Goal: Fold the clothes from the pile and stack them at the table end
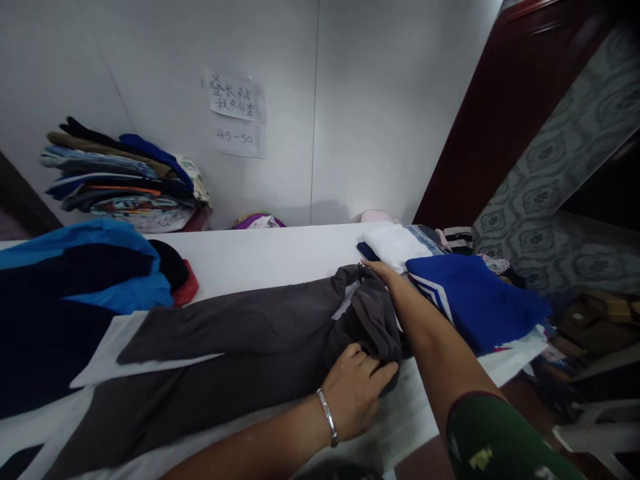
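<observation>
A dark grey pair of trousers (pixel 235 347) lies spread across the white table (pixel 270 253), legs pointing left, waistband bunched at the right. My left hand (pixel 357 390), with a silver bracelet at the wrist, pinches the near part of the bunched waistband. My right hand (pixel 380 272) reaches to the far corner of the waistband and grips the cloth there; its fingers are mostly hidden by the fabric.
A blue and black jacket (pixel 75 280) lies at the table's left. Folded white and blue garments (pixel 450 287) are piled at the right. A stack of folded clothes (pixel 125 177) stands by the wall under paper notes (pixel 236 113). White plastic chair (pixel 600 433) lower right.
</observation>
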`<state>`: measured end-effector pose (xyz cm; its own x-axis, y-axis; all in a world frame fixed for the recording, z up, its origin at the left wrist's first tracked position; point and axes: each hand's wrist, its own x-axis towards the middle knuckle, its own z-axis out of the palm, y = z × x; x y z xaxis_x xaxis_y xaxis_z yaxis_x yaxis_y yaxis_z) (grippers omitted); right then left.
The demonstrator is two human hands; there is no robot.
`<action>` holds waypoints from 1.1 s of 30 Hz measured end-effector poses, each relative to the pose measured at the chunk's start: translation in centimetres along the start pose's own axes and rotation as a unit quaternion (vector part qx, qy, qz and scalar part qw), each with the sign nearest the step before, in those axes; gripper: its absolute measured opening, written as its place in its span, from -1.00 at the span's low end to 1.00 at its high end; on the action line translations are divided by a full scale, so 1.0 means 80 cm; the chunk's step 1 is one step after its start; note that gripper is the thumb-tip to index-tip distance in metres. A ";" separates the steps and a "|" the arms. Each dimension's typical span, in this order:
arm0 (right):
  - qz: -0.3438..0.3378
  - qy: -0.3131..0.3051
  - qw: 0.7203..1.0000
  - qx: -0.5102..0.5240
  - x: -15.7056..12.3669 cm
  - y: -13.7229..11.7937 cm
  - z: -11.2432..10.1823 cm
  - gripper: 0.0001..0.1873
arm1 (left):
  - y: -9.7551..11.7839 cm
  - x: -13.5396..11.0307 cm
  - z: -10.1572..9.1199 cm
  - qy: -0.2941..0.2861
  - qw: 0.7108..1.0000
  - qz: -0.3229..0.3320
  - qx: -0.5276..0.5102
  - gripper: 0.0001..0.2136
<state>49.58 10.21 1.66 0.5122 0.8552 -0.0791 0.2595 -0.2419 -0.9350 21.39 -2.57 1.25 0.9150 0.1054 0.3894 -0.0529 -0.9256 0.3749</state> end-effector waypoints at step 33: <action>-0.244 -0.121 0.909 -0.316 -0.177 0.032 0.061 -0.46 | -0.140 -0.061 -0.086 0.408 0.516 -0.561 -0.503 -0.95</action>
<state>39.00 -0.33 -1.31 0.0348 0.9886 0.1463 0.8645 0.0437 -0.5008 14.75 9.80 0.90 0.1454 0.8671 -0.4765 -0.2298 0.4981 0.8361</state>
